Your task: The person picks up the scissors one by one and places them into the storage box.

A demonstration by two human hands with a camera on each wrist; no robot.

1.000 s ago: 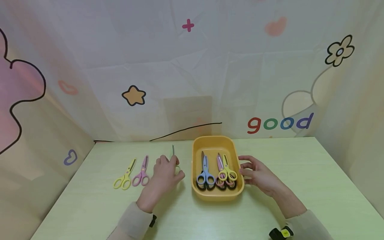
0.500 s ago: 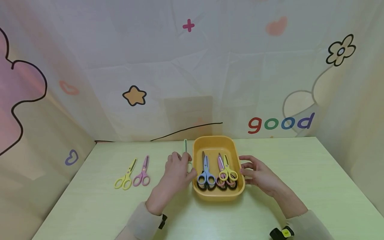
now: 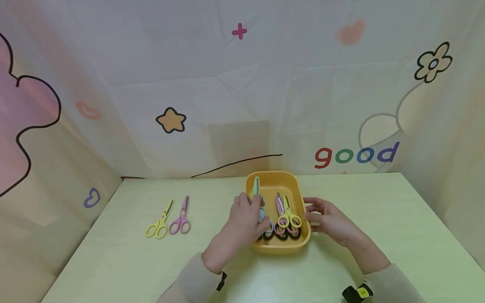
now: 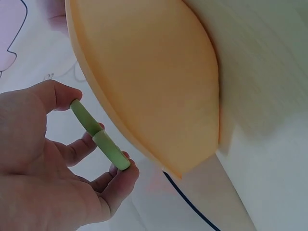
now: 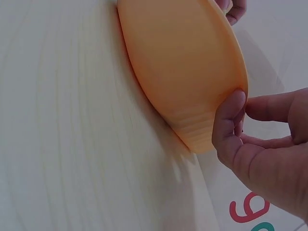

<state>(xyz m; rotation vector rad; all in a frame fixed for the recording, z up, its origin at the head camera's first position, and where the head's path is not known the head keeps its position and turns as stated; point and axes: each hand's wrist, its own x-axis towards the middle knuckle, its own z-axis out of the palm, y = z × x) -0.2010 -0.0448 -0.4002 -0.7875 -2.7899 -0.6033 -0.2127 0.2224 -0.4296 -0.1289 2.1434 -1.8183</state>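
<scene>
My left hand (image 3: pixel 244 221) pinches a pair of light green scissors (image 3: pixel 257 185) by the handle loops, blades pointing away, over the left part of the yellow tray (image 3: pixel 278 249). In the left wrist view, the green handle (image 4: pixel 111 151) is held edge-on between thumb and fingers beside the tray's rim. My right hand (image 3: pixel 331 221) holds the tray's right side, with its digits at the rim and outer wall. Inside the tray, yellow scissors (image 3: pixel 289 219) lie over pink scissors (image 3: pixel 279 205) and black handles. Blue scissors (image 3: pixel 270 227) are partly hidden behind my left hand.
Yellow scissors (image 3: pixel 161 221) and pink scissors (image 3: pixel 182 216) lie side by side on the pale wooden table (image 3: pixel 113 252), left of the tray. A printed curtain (image 3: pixel 182 92) hangs behind the table's back edge and along its sides.
My left hand has carried the green scissors rightward from the table to over the tray, covering part of the blue scissors. My right hand has stayed at the tray's side.
</scene>
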